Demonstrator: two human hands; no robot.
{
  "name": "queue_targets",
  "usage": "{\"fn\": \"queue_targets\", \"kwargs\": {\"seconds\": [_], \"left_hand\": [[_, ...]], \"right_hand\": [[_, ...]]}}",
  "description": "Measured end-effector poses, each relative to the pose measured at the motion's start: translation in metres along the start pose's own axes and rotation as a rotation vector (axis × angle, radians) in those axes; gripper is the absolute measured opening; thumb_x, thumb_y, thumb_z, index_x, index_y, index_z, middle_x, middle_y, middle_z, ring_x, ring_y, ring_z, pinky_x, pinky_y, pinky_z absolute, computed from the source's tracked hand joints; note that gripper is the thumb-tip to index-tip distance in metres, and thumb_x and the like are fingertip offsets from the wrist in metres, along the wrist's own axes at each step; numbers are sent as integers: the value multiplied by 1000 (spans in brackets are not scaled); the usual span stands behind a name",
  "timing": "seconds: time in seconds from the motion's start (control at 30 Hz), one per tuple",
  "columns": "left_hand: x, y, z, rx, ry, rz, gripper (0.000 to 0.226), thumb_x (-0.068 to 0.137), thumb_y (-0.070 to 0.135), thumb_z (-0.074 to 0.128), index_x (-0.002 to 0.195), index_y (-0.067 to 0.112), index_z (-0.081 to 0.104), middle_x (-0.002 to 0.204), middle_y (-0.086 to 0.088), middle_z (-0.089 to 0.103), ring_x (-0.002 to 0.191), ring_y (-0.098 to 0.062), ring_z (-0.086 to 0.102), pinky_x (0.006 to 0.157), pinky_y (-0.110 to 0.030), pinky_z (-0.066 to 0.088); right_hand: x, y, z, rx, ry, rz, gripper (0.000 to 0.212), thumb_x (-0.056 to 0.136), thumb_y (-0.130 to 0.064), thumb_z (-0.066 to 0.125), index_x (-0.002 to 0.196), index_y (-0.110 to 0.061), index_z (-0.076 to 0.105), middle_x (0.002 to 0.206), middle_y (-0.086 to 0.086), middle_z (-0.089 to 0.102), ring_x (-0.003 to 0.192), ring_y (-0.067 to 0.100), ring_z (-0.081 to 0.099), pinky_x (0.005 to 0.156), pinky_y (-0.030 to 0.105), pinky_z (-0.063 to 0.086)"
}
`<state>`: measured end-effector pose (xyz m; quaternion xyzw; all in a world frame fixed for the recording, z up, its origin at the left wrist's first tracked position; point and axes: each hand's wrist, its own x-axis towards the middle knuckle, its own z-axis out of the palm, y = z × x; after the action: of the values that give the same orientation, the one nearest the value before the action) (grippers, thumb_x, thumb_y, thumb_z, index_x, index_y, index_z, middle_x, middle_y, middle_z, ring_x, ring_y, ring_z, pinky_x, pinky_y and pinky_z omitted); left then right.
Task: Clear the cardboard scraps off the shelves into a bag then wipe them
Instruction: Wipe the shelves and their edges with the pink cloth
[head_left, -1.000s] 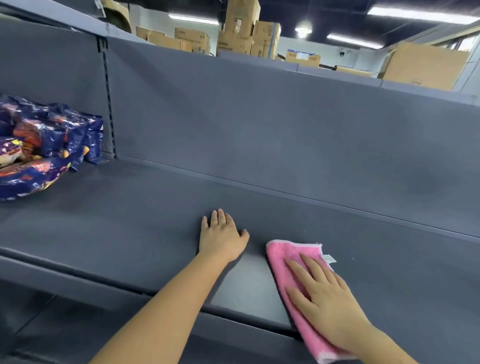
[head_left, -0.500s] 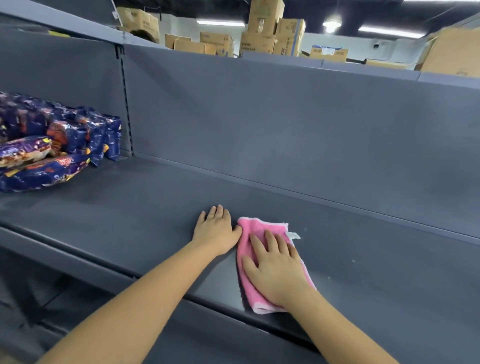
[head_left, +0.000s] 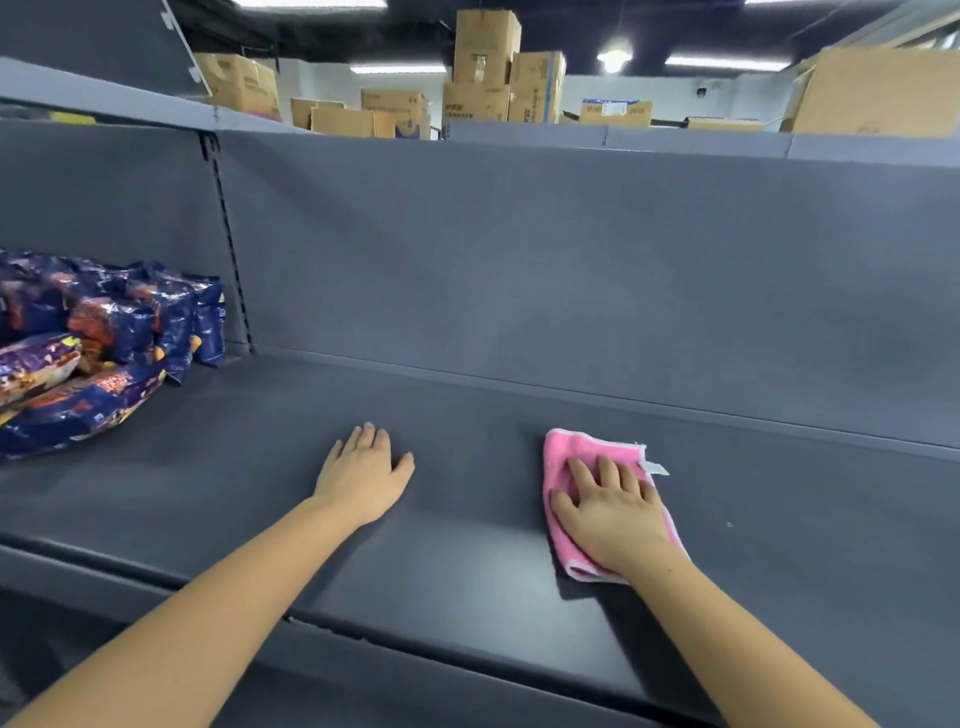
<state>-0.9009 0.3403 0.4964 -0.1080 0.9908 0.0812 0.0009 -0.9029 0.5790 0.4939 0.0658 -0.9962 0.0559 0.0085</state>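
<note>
A dark grey metal back panel (head_left: 571, 270) fills most of the view, running from the left edge to the right edge. A slotted upright strip divides it near the left.

Below it lies a dark grey metal shelf (head_left: 467, 571), its front edge crossing the bottom of the view at a slant. The right end of the shelf is cut off by the frame.

Above the back panel, brown cardboard boxes (head_left: 485, 62) stand in stacks under ceiling strip lights. Their printing is too small to read, and the largest box at the upper right is cut off.

At the left end of the shelf, against the back panel, is a pile of shiny dark blue snack packets (head_left: 104, 332) with orange and purple printing. The frame cuts the pile off at the left.

Two bare forearms reach in from the bottom edge.

The left hand (head_left: 363, 473) rests palm down on the bare shelf near the middle, fingers straight and close together, thumb out to the side, holding nothing.

The right hand (head_left: 613, 514) presses flat on a pink cloth (head_left: 587, 449) well to the right of the left hand, fingers straight and slightly spread. The hand covers the middle of the cloth.

A small white tag (head_left: 655, 468) sticks out from the cloth's far right corner.

A tiny pale speck (head_left: 730, 525) lies on the shelf right of the cloth, too small to identify.
</note>
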Motion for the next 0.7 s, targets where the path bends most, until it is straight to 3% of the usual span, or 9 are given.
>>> {"fn": "queue_targets", "kwargs": {"seconds": [0.1,0.2,0.3,0.4,0.53,0.7], "left_hand": [[9,6,-7,14,11,100,61,101,38,22,151,4,11,160,-10,4,149,-19,3,121,-34,5],[24,11,-9,25,-2,164,63,101,40,22,151,4,9,160,-10,2,149,-20,2,121,-34,3],[34,11,-2,52,-60,210,64,101,41,20,151,4,5,160,-10,-2,149,-20,-2,121,-34,1],[36,10,4,8,-80,219,63,101,41,19,151,5,6,161,-8,-1,149,-18,-2,121,-34,1],[39,10,7,-30,-50,238,62,100,40,22,151,5,10,161,-9,2,149,-18,0,121,-34,2],[43,8,8,-71,-26,240,61,99,39,26,149,4,17,160,-9,7,149,-18,3,121,-33,4]], "right_hand": [[-10,-32,7,27,-19,-68,59,94,-49,22,148,-26,18,156,8,15,144,28,11,118,45,7],[-32,-52,10,29,-33,-185,88,68,-60,-6,149,-31,13,159,4,6,147,24,3,118,42,-1],[-45,-45,10,16,-46,-207,99,56,-61,-13,149,-37,10,159,-3,4,147,17,0,118,36,-1],[-36,-24,5,-5,-49,-105,94,60,-64,-10,148,-39,11,158,-7,8,147,14,4,118,34,3],[8,1,0,-48,-42,108,64,89,-57,10,147,-31,17,156,1,16,145,21,12,116,41,12],[64,-38,2,-20,-31,184,51,96,-45,24,142,-23,27,148,11,27,138,30,23,113,44,16]]}}
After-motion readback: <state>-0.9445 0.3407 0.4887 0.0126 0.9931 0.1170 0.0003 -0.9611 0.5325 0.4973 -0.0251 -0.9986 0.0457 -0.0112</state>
